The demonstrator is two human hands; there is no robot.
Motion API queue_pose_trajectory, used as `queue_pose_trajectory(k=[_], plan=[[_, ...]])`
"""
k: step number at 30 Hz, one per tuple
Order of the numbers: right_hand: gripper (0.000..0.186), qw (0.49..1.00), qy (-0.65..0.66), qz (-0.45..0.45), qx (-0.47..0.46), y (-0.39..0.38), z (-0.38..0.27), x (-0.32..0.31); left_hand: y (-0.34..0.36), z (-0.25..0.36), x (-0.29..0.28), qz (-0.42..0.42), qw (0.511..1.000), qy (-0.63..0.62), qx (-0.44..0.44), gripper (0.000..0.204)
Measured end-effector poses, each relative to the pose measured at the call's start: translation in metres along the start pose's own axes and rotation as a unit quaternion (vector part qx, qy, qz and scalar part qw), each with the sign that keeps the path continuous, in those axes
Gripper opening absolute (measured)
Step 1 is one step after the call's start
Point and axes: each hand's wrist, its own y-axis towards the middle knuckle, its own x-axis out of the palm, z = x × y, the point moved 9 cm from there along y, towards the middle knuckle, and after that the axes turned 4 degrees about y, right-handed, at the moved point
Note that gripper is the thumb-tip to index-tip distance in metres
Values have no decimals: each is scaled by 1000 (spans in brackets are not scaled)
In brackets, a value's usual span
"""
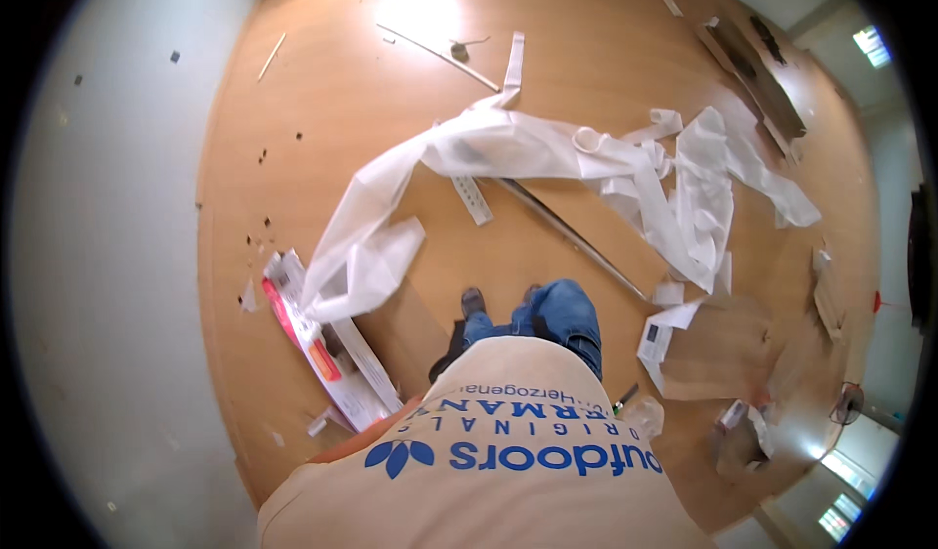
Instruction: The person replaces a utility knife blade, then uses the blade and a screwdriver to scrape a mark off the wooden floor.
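Note:
A strip of my bare left forearm (pixel 366 440) shows beside my shirt at the lower left, and my left hand is hidden behind the shirt. My right hand does not appear. Nearest the left forearm lies a long open carton (pixel 363 358) with white, red and orange parts. A long crumpled white plastic film (pixel 518 144) sweeps from that carton across the floor to the right. Under the film, a dark metal tube (pixel 572 234) lies slantwise. Close to my right side is a slim object with a black and green end (pixel 625 399), its kind unclear.
Brown cardboard (pixel 718 349) lies at the right, with another long piece (pixel 757 85) at the far right. A thin rod (pixel 440 56) and a tape roll (pixel 459 51) are on the far floor. A white perforated strip (pixel 473 200) lies mid-floor. A pale wall (pixel 107 256) bounds the left.

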Motion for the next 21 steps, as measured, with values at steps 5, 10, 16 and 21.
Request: queue_pose_trajectory(k=[5,10,16,21], plan=[[25,999,34,-2,9,82,-99,-7,142,130,-87,27,999,-7,23,41],[26,997,70,13,-21,170,-223,-82,223,242,-102,-3,999,48,13,39],[28,992,106,-1,-69,256,-428,-148,295,361,-148,-30,995,97,5,38],[29,989,127,-23,-75,322,-557,-172,387,453,-171,-54,990,133,-1,37]])
